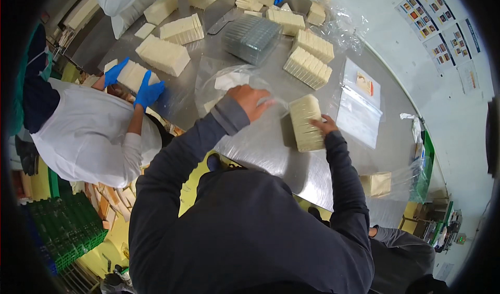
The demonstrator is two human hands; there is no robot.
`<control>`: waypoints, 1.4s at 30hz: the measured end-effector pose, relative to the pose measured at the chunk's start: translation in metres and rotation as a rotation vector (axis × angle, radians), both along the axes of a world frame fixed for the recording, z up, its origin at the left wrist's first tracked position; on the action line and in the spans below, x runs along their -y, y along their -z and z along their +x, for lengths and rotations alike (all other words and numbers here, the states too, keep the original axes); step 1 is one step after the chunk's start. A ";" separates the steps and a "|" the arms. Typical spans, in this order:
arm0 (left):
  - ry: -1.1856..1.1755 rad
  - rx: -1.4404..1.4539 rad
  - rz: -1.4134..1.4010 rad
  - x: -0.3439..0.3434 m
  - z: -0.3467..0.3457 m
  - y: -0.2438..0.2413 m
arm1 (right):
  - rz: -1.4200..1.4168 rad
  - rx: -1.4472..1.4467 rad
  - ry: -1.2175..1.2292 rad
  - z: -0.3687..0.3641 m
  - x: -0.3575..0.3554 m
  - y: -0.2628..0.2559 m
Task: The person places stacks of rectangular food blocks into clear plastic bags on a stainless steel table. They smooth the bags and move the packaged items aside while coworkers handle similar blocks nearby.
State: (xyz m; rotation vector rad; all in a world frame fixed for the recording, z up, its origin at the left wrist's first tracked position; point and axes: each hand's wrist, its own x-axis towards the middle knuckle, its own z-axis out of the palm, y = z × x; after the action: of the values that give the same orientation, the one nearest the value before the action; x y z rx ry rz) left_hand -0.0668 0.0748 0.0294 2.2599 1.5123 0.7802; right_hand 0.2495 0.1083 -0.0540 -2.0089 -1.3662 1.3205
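My right hand (327, 125) grips the right side of a stack of crustless white bread slices (304, 118); creased clear film appears to cover it. To its left, the bent fingers of my left hand (252, 102) hold loose clear plastic film (275, 103), slightly blurred. Beyond that hand, a pale flat piece (232, 81) lies by the film on the steel table (259, 138). Right of the bread stack, flat clear plastic bags (357, 116) lie in a pile, the upper one bearing a printed label (365, 84).
A stack of clear plastic trays (252, 36) stands ahead, with sliced bread stacks (308, 67) to its right. At left, a co-worker's blue-gloved hands (148, 91) hold a bread block (136, 75). A wrapped block (381, 184) sits at right. Green crates (66, 227) stand lower left.
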 end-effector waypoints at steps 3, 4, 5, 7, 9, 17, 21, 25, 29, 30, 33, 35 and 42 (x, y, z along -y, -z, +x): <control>-0.006 0.056 0.020 -0.010 -0.001 -0.001 | 0.297 -0.562 0.071 0.020 0.040 0.005; 0.011 0.087 0.028 -0.013 0.000 0.007 | 0.357 -0.680 -0.011 0.025 0.055 0.004; 0.028 0.111 0.035 -0.016 0.001 0.017 | 0.412 -0.806 -0.090 0.028 0.070 0.003; 0.155 0.292 0.043 -0.031 0.018 0.035 | 0.332 -1.243 -0.038 -0.037 0.115 -0.058; 0.345 0.509 0.035 -0.050 0.042 0.050 | 0.192 -1.427 0.342 -0.086 0.133 -0.075; 0.328 0.474 -0.297 -0.046 0.029 -0.013 | 0.092 -1.439 0.161 -0.091 0.128 -0.039; 0.260 -0.018 0.096 -0.009 0.067 -0.006 | 0.347 -0.790 -0.150 -0.067 0.114 -0.006; 0.433 -0.153 0.168 0.041 0.107 0.036 | 0.272 -0.569 -0.275 -0.053 0.102 0.037; 0.376 -0.258 0.177 0.081 0.100 0.040 | 0.212 -0.763 0.236 -0.046 0.093 0.128; 0.407 -0.228 0.186 0.088 0.097 0.038 | 0.218 -0.878 0.348 -0.051 0.097 0.131; 0.454 -0.182 0.234 0.101 0.101 0.044 | 0.350 -1.041 0.389 -0.077 0.110 0.050; 0.481 -0.198 0.305 0.106 0.113 0.057 | 0.460 -0.809 0.358 -0.084 0.113 0.034; 0.451 -0.159 0.205 0.103 0.131 0.045 | 0.737 -0.268 0.345 -0.088 0.093 0.024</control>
State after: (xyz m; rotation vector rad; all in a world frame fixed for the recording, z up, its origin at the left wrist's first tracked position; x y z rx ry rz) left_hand 0.0645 -0.0278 -0.0153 2.7284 0.9486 0.6546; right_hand 0.1615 0.0156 -0.0780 -1.4162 -1.0935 0.7402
